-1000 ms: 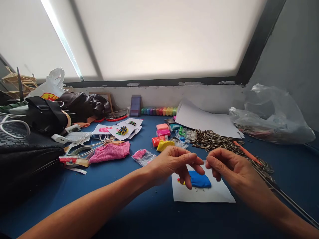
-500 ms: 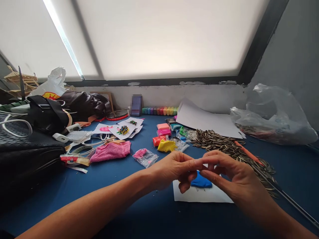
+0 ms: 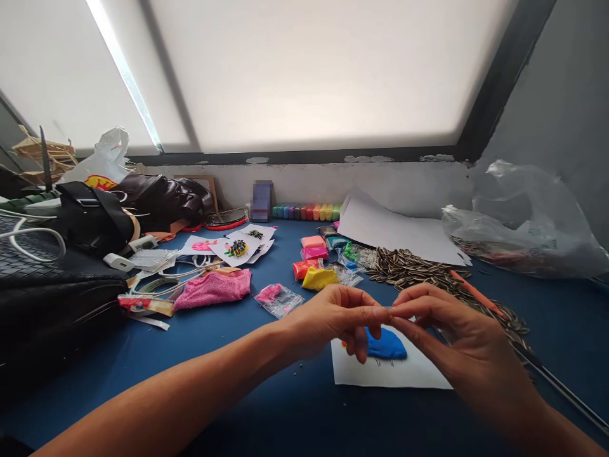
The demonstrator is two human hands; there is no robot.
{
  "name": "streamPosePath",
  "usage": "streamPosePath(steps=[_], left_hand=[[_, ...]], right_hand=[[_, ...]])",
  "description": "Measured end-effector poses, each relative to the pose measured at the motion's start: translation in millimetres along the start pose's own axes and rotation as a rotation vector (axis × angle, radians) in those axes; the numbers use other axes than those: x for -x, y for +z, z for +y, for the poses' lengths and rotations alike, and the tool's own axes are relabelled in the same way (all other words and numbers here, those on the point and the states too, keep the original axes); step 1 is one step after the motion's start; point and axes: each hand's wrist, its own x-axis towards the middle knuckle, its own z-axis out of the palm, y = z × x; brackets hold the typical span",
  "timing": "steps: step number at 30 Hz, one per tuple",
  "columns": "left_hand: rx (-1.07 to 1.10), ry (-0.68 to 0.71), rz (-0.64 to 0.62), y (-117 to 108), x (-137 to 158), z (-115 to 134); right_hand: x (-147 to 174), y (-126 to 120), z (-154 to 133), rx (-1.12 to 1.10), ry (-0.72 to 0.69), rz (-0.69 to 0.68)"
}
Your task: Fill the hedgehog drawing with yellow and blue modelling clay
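My left hand and my right hand meet above a white sheet of paper. Thumb and forefinger of each are pinched together, tip against tip; whatever sits between them is too small or hidden to make out. Below the fingers, a flat blue clay shape lies on the sheet, with short drawn lines under its lower edge. A bit of red and yellow shows at its left, mostly covered by my left hand. Right behind my right hand spreads a heap of striped sunflower seeds.
Beyond my left hand lie yellow clay, a red clay packet and a bag with pink clay. A pink cloth, decorated cards and a black bag stand left. White sheets and a plastic bag are behind.
My right hand's fingers have closed from a looser curl into a pinch against my left fingertips. The left hand's lower fingers have shifted slightly, uncovering more of the sheet's left side.
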Motion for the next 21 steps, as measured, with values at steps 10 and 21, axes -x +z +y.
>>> streamPosePath(steps=[10,21], left_hand=[[-0.013,-0.009,0.042,0.6,1.0,1.7],[-0.222,0.024,0.113,9.2,1.0,-2.2]], right_hand=[[0.7,-1.7,-0.7,0.084,-0.017,-0.075],[4.3,6.6,-1.6,0.234,-0.031,-0.068]])
